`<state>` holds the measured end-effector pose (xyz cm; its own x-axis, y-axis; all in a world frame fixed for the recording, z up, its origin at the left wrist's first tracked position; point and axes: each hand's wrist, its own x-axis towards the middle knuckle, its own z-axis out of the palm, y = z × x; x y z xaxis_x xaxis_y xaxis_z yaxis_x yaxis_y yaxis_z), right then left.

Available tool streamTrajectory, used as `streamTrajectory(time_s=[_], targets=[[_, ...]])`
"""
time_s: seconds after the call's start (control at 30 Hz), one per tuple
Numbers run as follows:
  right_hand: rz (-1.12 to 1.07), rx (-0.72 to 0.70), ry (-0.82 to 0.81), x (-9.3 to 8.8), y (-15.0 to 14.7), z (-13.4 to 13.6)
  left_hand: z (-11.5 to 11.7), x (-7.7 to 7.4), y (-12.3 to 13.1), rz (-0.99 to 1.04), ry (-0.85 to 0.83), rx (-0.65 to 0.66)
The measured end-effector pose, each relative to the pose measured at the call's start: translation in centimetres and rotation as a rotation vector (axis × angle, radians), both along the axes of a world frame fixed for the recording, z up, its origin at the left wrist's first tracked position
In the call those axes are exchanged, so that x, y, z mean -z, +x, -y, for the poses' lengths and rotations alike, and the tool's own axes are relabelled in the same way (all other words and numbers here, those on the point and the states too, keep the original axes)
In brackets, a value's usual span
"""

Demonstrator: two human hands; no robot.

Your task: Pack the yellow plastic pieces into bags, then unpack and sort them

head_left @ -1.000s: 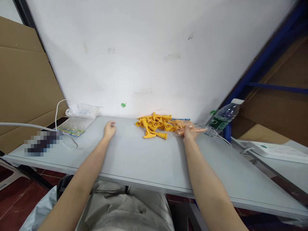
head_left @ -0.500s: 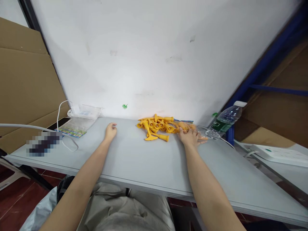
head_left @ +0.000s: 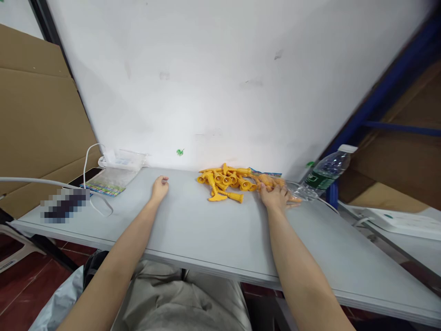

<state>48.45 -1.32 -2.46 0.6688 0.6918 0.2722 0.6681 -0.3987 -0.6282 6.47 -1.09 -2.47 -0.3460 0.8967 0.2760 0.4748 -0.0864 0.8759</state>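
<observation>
Against the white wall lies a pile of yellow plastic toy pieces point(head_left: 225, 180), some hammer-shaped and some with round cupped ends. Just right of it, a clear plastic bag point(head_left: 303, 190) with orange pieces point(head_left: 270, 179) inside lies on the table. My right hand point(head_left: 274, 196) rests palm down on the bag, its fingers spread over the orange pieces. To the left of the pile, my left hand point(head_left: 160, 188) lies on its side on the table, fingers loosely curled inward. I see nothing in it, and it stays apart from the toy pieces.
A water bottle point(head_left: 329, 168) leans at the right by a blue frame point(head_left: 365, 115). At the left are a flat clear packet point(head_left: 115, 178), a white cable point(head_left: 85, 165) and a pixelated dark object point(head_left: 65, 206). A cardboard box point(head_left: 37, 115) borders the grey table point(head_left: 206, 234).
The view has shifted slightly. My right hand stays on the bag, its fingers a little more bent over the orange pieces. My left hand has hardly moved.
</observation>
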Motion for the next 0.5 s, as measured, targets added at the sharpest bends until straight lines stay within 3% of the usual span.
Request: streamTrajectory(time_s=[0.23,0.37,0.5], targets=[[0.035,0.023,0.190,0.45,0.01,-0.14,-0.41,0.37,-0.02,0.004,0.031,0.008],[0.106,-0.075,0.335,0.47,0.07,-0.39,-0.72,0.68,0.02,0.025,0.035,0.019],[0.133,-0.141,0.356,0.52,-0.21,-0.60,-0.96,1.01,0.05,0.048,0.025,0.040]])
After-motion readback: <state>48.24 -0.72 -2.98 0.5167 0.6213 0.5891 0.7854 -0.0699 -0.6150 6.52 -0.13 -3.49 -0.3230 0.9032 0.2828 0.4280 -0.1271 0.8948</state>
